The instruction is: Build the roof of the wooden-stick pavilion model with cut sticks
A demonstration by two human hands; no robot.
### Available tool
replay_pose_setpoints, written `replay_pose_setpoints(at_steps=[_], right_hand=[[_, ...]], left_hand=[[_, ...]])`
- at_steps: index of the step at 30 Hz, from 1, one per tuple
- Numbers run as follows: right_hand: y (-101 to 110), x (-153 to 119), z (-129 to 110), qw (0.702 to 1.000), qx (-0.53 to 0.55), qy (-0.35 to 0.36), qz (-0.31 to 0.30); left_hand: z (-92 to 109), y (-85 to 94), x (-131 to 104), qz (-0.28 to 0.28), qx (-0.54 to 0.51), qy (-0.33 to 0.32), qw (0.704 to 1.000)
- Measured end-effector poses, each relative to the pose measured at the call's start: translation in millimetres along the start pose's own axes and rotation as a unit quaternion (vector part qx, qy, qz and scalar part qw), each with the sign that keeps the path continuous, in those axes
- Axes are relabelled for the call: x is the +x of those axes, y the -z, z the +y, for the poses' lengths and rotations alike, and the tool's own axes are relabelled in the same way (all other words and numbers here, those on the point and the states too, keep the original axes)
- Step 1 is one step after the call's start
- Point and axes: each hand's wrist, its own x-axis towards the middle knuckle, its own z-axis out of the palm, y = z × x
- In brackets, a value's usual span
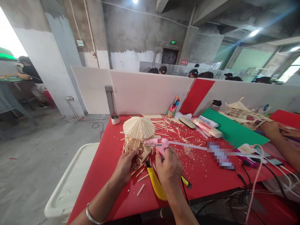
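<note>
- Currently gripping glue gun (164, 142) with right hand (170, 167), curled round handle.
- Aiming its long axis leftward, toward front of house (139, 128) on red table (105, 156).
- Pinching house front with left hand (126, 164), nearer to it than right; cannot tell exactly which part.

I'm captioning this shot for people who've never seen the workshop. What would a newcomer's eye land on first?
Probably the pale stick model with its peaked roof, standing on the red tabletop straight ahead of the person. Next might come the pink glue gun in the right hand, its nozzle pointing at the model's front. The bright green sheet farther right also stands out.
</note>
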Motion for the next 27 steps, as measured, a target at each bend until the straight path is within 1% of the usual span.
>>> replay_pose_setpoints(at_steps=[4,7,9,11,13,15,17,19,21,23,25,27], right_hand=[[2.4,0.7,3.7,1.000,-0.008,-0.004,0.000],[6.7,1.7,10.1,1.000,-0.010,-0.026,-0.001],[10.4,1.8,20.9,0.998,-0.021,-0.056,-0.007],[13.9,-0.4,38.9,0.994,-0.048,-0.095,-0.025],[16.5,-6.2,62.7,0.985,-0.091,-0.133,-0.068],[18.2,-15.9,87.6,0.971,-0.113,-0.156,-0.145],[19.9,-28.3,107.8,0.953,-0.099,-0.174,-0.226],[22.4,-41.3,118.8,0.939,-0.073,-0.183,-0.281],[25.9,-52.3,120.2,0.936,-0.062,-0.178,-0.296],[29.7,-58.9,115.3,0.943,-0.077,-0.158,-0.284],[33.8,-60.1,108.0,0.951,-0.110,-0.116,-0.266],[38.0,-55.7,99.4,0.959,-0.139,-0.066,-0.238]], left_hand=[[-6.0,-8.0,-1.0,0.000,-0.005,0.011,1.000],[-8.5,-11.2,0.7,0.006,-0.017,0.008,1.000],[-8.3,-11.3,2.0,0.004,-0.021,0.002,1.000],[-7.1,-10.6,3.0,-0.004,-0.024,0.001,1.000],[-5.8,-10.0,3.4,-0.006,-0.022,0.004,1.000],[-5.0,-9.7,3.2,-0.004,-0.020,0.009,1.000],[-5.0,-9.6,2.8,0.000,-0.019,0.014,1.000],[-5.7,-9.0,2.4,0.003,-0.022,0.016,1.000],[-6.9,-8.1,2.5,0.005,-0.021,0.012,1.000],[-7.9,-7.3,2.9,0.008,-0.018,0.003,1.000],[-8.4,-7.2,3.3,0.013,-0.016,-0.007,1.000],[-8.3,-7.6,3.4,0.017,-0.013,-0.016,1.000]])
